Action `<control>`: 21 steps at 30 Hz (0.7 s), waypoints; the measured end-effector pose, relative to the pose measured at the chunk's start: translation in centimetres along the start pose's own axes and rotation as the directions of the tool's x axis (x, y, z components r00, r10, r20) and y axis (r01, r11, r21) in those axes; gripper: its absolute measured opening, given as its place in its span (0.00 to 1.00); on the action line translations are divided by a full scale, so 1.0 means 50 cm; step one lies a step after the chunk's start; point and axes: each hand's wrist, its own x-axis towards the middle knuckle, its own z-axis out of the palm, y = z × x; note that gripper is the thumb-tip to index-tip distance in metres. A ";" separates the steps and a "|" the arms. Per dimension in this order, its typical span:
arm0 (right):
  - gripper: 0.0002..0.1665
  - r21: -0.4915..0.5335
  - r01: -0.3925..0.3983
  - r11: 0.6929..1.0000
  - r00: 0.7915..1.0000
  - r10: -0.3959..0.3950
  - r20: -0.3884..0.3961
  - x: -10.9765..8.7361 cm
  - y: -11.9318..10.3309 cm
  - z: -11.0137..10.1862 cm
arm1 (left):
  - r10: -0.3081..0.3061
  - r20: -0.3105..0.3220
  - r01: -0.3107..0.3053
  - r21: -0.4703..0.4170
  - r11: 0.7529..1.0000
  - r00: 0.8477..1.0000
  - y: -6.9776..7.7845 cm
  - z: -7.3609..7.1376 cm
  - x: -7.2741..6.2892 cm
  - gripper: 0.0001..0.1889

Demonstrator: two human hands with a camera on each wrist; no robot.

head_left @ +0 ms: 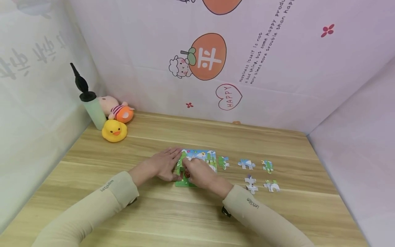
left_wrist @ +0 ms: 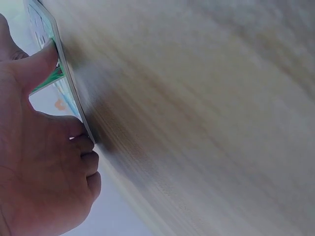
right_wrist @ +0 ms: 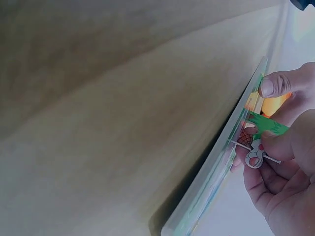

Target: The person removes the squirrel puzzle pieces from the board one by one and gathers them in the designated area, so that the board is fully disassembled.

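Observation:
A jigsaw puzzle board [head_left: 184, 185] with a green and blue cartoon scene lies on the wooden table. My left hand [head_left: 163, 165] rests along its left side, fingers stretched toward the top corner and thumb pressing near the lower edge. Over the board's left half, my right hand [head_left: 200, 172] pinches a puzzle piece [right_wrist: 255, 153] between thumb and fingers. In the right wrist view that piece shows green and a white cartoon figure, tilted up with one edge right at the board. From the left wrist, the left thumb [left_wrist: 42, 64] overlaps the board's rim.
Several loose pieces lie right of the board, including a green one [head_left: 223, 162], a blue one [head_left: 246, 164] and a white one [head_left: 251, 184]. A yellow rubber duck [head_left: 114, 131], a plush toy [head_left: 120, 111] and a pale green pump [head_left: 95, 111] stand at the back left.

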 end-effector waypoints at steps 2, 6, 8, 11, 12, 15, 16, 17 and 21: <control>0.17 -0.013 0.004 1.000 1.000 -0.004 0.002 0.000 0.001 0.000 | 0.000 -0.005 0.000 0.002 1.000 1.000 0.000 0.000 0.001 0.55; 0.19 -0.024 0.002 1.000 1.000 -0.002 0.012 -0.001 0.002 0.001 | 0.001 -0.010 -0.001 0.006 1.000 1.000 0.001 0.000 0.002 0.55; 0.20 -0.010 0.005 1.000 1.000 -0.005 0.014 -0.002 0.005 0.000 | 0.002 -0.011 -0.002 0.008 1.000 1.000 0.001 0.000 0.002 0.55; 0.20 0.041 -0.007 0.999 1.000 0.007 0.010 -0.004 0.011 -0.005 | 0.003 -0.012 -0.003 0.013 1.000 1.000 0.001 0.000 0.003 0.55; 0.19 0.056 -0.004 0.998 1.000 0.004 -0.004 -0.005 0.015 -0.008 | 0.004 -0.012 -0.004 0.018 1.000 1.000 0.001 0.000 0.003 0.55; 0.11 0.112 0.002 0.994 0.997 0.006 -0.078 -0.014 0.031 -0.028 | 0.005 -0.010 -0.005 0.031 1.000 1.000 0.001 -0.001 0.003 0.56; 0.09 0.140 0.005 0.990 0.994 0.010 -0.107 -0.019 0.039 -0.037 | 0.006 -0.009 -0.006 0.031 0.999 1.000 0.002 0.000 0.003 0.56; 0.07 0.155 0.015 0.988 0.990 0.008 -0.144 -0.025 0.048 -0.048 | 0.006 -0.007 -0.006 0.033 0.999 1.000 0.002 0.000 0.004 0.56; 0.05 0.223 -0.003 0.975 0.973 0.054 -0.223 -0.060 0.093 -0.092 | 0.000 0.005 0.000 0.033 0.999 1.000 0.004 0.000 0.005 0.56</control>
